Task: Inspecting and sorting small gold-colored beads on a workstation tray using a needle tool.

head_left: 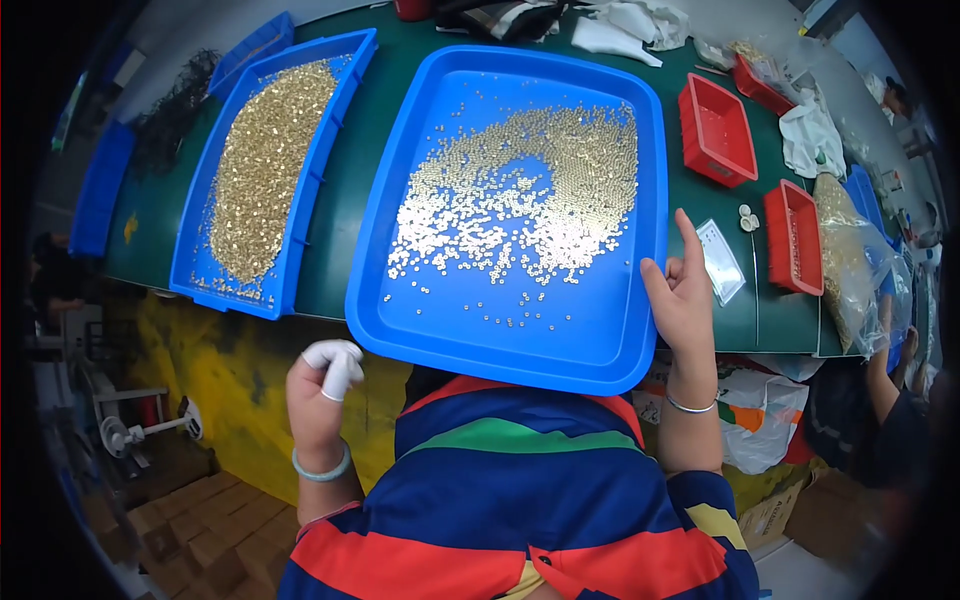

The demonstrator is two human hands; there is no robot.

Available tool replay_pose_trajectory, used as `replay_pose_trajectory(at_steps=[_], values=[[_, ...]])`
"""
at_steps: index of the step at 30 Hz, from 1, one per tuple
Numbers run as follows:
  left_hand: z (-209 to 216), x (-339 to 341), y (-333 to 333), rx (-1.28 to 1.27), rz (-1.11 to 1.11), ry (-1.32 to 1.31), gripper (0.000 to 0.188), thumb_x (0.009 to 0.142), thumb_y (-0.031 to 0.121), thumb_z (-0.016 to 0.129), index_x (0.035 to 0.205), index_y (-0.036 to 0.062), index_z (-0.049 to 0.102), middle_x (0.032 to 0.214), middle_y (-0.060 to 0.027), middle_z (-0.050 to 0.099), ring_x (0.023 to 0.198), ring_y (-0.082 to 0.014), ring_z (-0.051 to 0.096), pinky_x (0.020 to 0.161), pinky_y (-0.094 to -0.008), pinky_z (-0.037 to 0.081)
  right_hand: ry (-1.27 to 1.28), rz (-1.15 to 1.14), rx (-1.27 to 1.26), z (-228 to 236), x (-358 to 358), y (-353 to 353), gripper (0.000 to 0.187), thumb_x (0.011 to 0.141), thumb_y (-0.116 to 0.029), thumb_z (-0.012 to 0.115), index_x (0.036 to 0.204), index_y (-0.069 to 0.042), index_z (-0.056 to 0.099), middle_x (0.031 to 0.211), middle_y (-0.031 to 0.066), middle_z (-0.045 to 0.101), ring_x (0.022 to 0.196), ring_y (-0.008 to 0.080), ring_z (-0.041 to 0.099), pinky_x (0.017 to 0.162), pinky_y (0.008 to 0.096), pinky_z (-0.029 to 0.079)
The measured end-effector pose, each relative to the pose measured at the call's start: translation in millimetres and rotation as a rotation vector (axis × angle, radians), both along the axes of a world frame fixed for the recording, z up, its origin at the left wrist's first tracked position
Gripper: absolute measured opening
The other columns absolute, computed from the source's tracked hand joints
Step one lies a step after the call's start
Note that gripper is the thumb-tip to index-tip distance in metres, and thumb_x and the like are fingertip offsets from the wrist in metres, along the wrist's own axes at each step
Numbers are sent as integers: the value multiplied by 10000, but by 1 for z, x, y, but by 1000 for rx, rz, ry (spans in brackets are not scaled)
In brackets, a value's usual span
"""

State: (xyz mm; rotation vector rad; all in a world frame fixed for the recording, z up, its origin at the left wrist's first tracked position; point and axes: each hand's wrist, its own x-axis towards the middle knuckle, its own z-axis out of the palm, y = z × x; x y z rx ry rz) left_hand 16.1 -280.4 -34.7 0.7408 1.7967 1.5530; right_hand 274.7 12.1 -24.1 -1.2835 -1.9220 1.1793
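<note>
The right hand rests against the right rim of the big blue tray, fingers loosely curled and one finger raised; it seems to steady the tray, though I cannot tell if it truly grips the edge. The left hand sits below the tray's lower left corner, loosely closed on nothing, white cots on its fingertips — likely to keep skin off the parts. It does not touch the tray.

The tray overhangs the near edge of the desk, probably so its contents sit close under the eyes. Inside, small brass pieces spread thin in the upper centre of the frame. A second, narrower blue tray at upper left holds a denser heap of the same pieces.

The desk is dark green. At right stand red bins, a clear bag of brass parts and white cloths. Cardboard boxes lie on the floor at lower left.
</note>
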Motion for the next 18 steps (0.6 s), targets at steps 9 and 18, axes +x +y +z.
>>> replay_pose_trajectory(at_steps=[9, 18], values=[[-6, 31, 25, -37, -146, -358, 263, 925, 224, 498, 1013, -6, 591, 785, -76, 650, 631, -115, 573, 587, -208, 445, 61, 167, -44, -4, 17, -1, 591, 822, 12, 509, 1379, -6, 310, 824, 8, 547, 630, 12, 446, 517, 173, 354], [8, -13, 40, -27, 229, 352, 414, 855, 57, 586, 1235, -54, 467, 889, -52, 601, 755, -95, 544, 670, -216, 468, -81, 74, 19, 5, 11, -3, 649, 809, -17, 524, 1393, 27, 245, 892, 95, 601, 672, 96, 545, 594, 237, 448]])
